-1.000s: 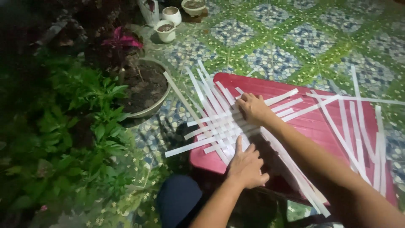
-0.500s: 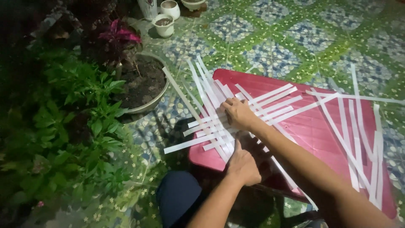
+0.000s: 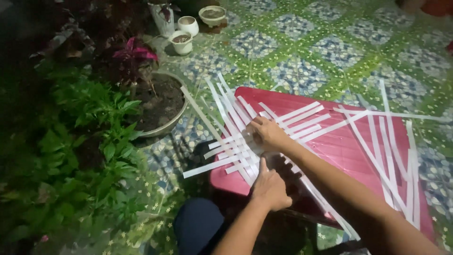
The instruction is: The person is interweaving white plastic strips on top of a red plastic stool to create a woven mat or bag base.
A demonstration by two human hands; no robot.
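Weaving looks under way at frame centre: right hand (image 3: 269, 134) presses flat, fingers together, on crossed white strips (image 3: 236, 141) atop the red table (image 3: 339, 146). Left hand (image 3: 270, 189), curled, pinches a strip's end; threading it probably calls for lifting alternate strips.

No packages, labels, signs or screens in view.

Nothing here carries a label, a wrapper, a sign or a display, whether at the near edge, the far side, the left or the right of the scene.
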